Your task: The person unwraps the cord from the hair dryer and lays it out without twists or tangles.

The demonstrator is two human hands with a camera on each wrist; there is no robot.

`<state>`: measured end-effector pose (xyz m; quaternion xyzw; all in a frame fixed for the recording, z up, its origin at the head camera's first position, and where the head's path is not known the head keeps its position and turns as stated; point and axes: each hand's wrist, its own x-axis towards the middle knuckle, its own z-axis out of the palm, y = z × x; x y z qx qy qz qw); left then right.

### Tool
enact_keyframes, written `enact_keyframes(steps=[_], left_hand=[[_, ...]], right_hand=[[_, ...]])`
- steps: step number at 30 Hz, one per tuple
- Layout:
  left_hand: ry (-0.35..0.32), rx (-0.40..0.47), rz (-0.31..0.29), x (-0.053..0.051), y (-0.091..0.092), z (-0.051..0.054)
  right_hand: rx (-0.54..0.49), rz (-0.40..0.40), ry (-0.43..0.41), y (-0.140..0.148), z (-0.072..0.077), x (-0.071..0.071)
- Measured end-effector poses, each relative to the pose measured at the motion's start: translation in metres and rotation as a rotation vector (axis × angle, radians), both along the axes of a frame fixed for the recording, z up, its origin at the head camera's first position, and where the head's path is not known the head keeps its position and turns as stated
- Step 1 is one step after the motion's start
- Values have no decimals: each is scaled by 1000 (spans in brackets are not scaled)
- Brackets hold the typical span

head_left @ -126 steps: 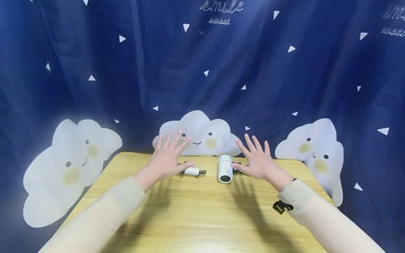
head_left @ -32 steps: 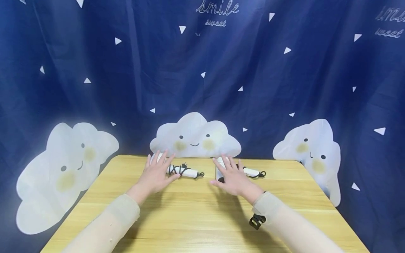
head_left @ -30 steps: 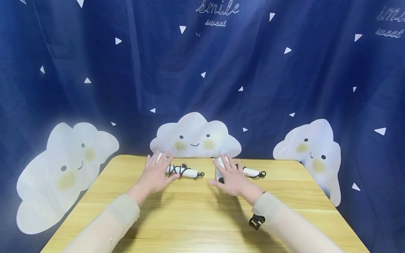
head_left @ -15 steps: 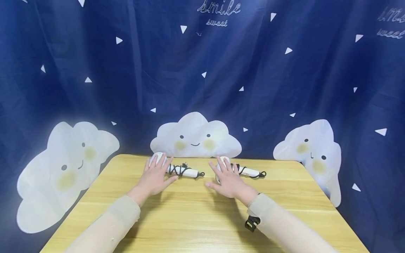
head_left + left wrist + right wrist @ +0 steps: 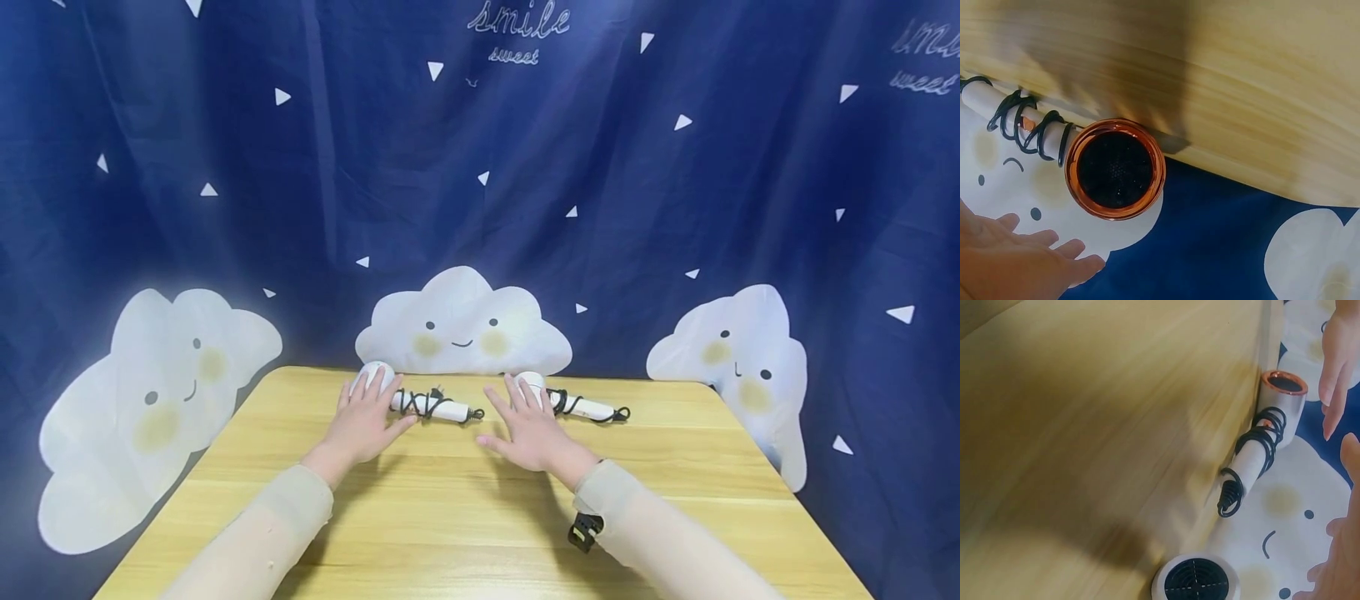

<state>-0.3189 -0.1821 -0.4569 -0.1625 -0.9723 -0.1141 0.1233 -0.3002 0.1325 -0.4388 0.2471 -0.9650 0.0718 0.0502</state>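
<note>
Two white hair dryers lie near the table's far edge, each with a black cord wound around its handle. The left hair dryer (image 5: 450, 411) shows a copper-coloured ring around a dark round end in the left wrist view; the right hair dryer (image 5: 592, 408) shows a dark grille with a pale rim in the right wrist view. My left hand (image 5: 358, 429) is spread, palm down, over the left dryer's barrel, hiding part of it. Similarly spread, my right hand (image 5: 529, 440) covers part of the right dryer's barrel. In the wrist views both hands appear apart from the dryers.
The wooden table (image 5: 450, 517) has rounded far corners. Behind it hangs a dark blue curtain (image 5: 412, 192) with clouds and small white triangles. A black strap buckle (image 5: 585, 531) hangs at the right sleeve.
Since the earliest frame both hands have come down and back towards the person. Over the last second the right hand has drifted left, uncovering more of the right dryer. The dryers stay put.
</note>
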Motion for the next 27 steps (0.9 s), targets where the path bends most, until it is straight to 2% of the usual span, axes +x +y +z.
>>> enact_keyframes(steps=[7,15,22,27], left_hand=[[2,11,18,0,1,-2],[4,38,44,-8,2,-8],[-32,62,65,-14,-3,-13],[-33,76,78,-17,-6,-18]], right_hand=[[-9,13,-13,-11,-6,-3],[-43,11,-55,-23,-9,-6],[-41,4,-67,-30,-18,-12],[-60,1,-64,-34,-24,-16]])
